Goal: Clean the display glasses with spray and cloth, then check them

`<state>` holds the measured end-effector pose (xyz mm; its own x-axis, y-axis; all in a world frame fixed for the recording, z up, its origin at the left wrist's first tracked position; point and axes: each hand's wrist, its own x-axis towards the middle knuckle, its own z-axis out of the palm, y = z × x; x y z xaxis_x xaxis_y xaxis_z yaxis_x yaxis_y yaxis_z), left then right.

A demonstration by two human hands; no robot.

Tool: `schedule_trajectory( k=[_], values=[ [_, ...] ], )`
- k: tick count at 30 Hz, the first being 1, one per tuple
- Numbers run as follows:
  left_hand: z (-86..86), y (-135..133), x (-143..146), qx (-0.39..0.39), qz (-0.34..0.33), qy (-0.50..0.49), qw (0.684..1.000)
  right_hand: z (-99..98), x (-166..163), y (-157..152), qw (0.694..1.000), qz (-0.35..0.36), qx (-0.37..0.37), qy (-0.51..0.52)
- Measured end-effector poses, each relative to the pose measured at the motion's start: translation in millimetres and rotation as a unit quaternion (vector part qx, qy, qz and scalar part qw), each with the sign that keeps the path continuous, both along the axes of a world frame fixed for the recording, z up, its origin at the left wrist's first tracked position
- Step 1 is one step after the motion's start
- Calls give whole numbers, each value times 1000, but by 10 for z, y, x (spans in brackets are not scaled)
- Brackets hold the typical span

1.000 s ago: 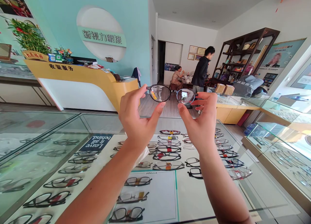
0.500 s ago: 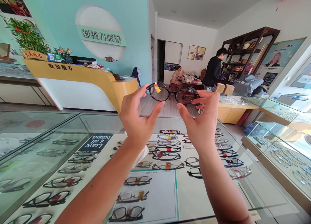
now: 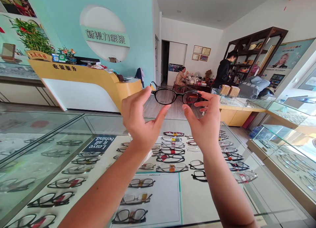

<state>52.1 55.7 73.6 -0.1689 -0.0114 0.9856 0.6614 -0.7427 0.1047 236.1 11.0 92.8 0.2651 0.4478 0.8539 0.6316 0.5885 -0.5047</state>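
Black round-framed eyeglasses [image 3: 178, 95] are held up in the air above the glass display case, their temples unfolded and pointing away from me. My left hand [image 3: 143, 117] pinches the frame's left end, thumb below the lens and fingers at the hinge. At the other end my right hand [image 3: 203, 117] grips near the right hinge, its thumb under the right lens. An orange tag shows by the left temple. Beneath my forearms, rows of eyeglasses [image 3: 172, 150] lie inside the glass case [image 3: 192, 201]. A white tissue-like piece is partly hidden behind my left wrist.
A yellow and white counter [image 3: 91, 79] stands at the far left with a potted plant [image 3: 31, 37]. Another glass case [image 3: 283, 149] is on the right. Farther back, one person [image 3: 181, 78] sits at a table and another person [image 3: 223, 71] stands by dark shelves [image 3: 256, 45].
The eyeglasses have tilted, so the temples now show above the lenses and the orange tag sits at the left temple. Both hands keep their hold. The view has shifted slightly.
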Motion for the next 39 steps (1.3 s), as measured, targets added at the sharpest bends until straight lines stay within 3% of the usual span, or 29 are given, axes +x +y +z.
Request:
schedule_trajectory(
  k=[6,10,18,26,39],
  values=[
    [-17,13,-12,16,-9,6,1000,-3,-16,-7,1000,-1,-5,-4],
    [-13,-2,-20,-14,-30,4,999,3,-30,-31,1000,-11,-9,-5],
    [0,13,-22,-38,9,8,999,18,-50,-70,1000,-18,-11,-1],
    [11,18,-22,-78,1,7,997,12,-61,-75,1000,-13,9,-2],
    [20,-9,78,-52,-11,-29,998,4,-62,-67,999,-7,31,-5]
  ],
)
